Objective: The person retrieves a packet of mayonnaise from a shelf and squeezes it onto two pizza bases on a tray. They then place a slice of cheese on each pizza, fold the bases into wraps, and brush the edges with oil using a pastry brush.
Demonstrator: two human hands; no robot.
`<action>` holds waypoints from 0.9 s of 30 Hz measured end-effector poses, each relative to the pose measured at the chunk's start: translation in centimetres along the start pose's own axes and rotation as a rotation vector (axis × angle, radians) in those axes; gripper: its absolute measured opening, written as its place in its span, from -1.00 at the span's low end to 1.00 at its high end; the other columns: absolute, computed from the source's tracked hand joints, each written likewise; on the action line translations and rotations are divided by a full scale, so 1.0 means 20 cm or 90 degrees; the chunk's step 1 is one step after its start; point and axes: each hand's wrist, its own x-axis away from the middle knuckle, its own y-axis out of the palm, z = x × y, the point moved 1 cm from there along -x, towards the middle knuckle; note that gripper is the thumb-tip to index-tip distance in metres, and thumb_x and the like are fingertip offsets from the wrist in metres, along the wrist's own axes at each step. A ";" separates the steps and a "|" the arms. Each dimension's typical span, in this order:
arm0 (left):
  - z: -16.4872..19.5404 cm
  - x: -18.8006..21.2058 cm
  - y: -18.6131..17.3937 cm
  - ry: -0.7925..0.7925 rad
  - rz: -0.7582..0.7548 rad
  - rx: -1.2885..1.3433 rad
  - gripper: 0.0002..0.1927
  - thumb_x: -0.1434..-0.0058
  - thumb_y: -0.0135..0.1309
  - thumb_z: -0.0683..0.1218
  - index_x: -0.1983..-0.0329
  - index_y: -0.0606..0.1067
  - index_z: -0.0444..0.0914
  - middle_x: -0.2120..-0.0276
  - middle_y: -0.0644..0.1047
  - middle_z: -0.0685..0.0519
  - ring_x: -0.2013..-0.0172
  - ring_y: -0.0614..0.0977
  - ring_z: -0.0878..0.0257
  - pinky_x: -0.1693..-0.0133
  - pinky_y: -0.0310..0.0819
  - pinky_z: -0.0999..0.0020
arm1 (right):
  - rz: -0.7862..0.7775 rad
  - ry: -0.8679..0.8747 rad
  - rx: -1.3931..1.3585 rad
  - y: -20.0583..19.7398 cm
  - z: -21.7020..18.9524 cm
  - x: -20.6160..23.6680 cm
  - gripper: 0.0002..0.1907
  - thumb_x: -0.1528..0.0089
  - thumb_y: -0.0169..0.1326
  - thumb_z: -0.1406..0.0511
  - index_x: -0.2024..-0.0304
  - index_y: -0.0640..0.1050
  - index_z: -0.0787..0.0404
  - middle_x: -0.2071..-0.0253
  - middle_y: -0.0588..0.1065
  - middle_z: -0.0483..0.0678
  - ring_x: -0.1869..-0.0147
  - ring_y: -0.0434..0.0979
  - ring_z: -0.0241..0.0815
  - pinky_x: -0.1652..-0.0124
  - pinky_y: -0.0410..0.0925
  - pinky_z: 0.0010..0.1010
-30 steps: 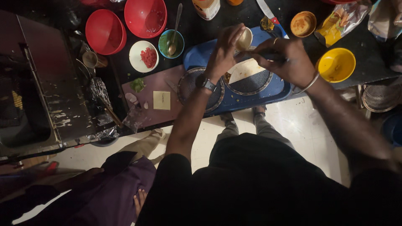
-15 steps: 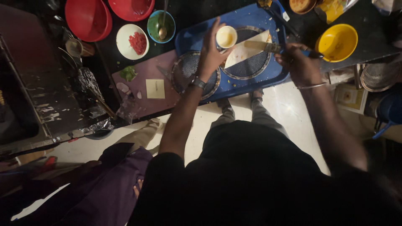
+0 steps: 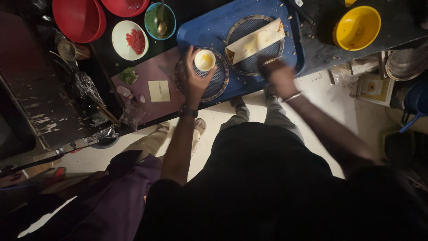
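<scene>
We see the small white round cup of yellow sauce [image 3: 205,60] now lower on the blue plastic tray [image 3: 209,31] than half a second ago, sitting over the near round metal mesh plate [image 3: 218,80] instead of above it. The left hand [image 3: 195,79] has come down with it; the thumb and fingers curl around the cup's sides, gripping it from the left and below, with its open top facing up. The right hand [image 3: 278,76] has left the folded pale flatbread wrap [image 3: 255,41] and moved toward the tray's near edge. It is blurred, so we cannot tell how its fingers are set or whether it holds anything. The wrap lies on the far mesh plate [image 3: 249,27], just right of the cup. Left of the tray lies a purple cutting board [image 3: 151,73], and a yellow plastic bowl [image 3: 356,27] stands well right.
</scene>
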 end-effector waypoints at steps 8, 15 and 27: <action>0.08 0.06 -0.12 0.034 0.019 -0.126 0.01 -0.11 0.48 -0.20 -0.48 0.08 -0.33 -0.26 0.46 -0.14 -0.29 0.47 0.02 -0.38 0.30 0.10 | 0.106 -0.016 -0.036 -0.05 -0.11 0.06 -0.60 -0.26 0.10 0.47 -0.17 0.57 0.27 -0.27 0.44 0.13 -0.13 0.60 0.10 0.05 0.53 -0.22; 0.11 0.07 -0.14 -0.025 0.019 -0.014 0.01 -0.16 0.43 -0.26 -0.53 0.04 -0.32 -0.30 0.42 -0.18 -0.32 0.48 0.04 -0.38 0.39 0.12 | 0.030 -0.188 -0.073 0.04 -0.19 0.06 -0.54 -0.14 0.13 0.44 -0.12 0.56 0.27 -0.20 0.49 0.13 -0.05 0.59 0.09 0.07 0.51 -0.17; 0.14 0.06 -0.18 -0.002 0.032 -0.023 0.00 -0.15 0.43 -0.29 -0.51 0.05 -0.32 -0.27 0.45 -0.20 -0.26 0.54 0.03 -0.33 0.45 0.14 | 0.137 -0.075 -0.118 0.00 -0.29 0.16 -0.61 -0.20 0.13 0.41 -0.10 0.58 0.19 -0.13 0.56 0.11 -0.08 0.60 0.07 0.05 0.47 -0.19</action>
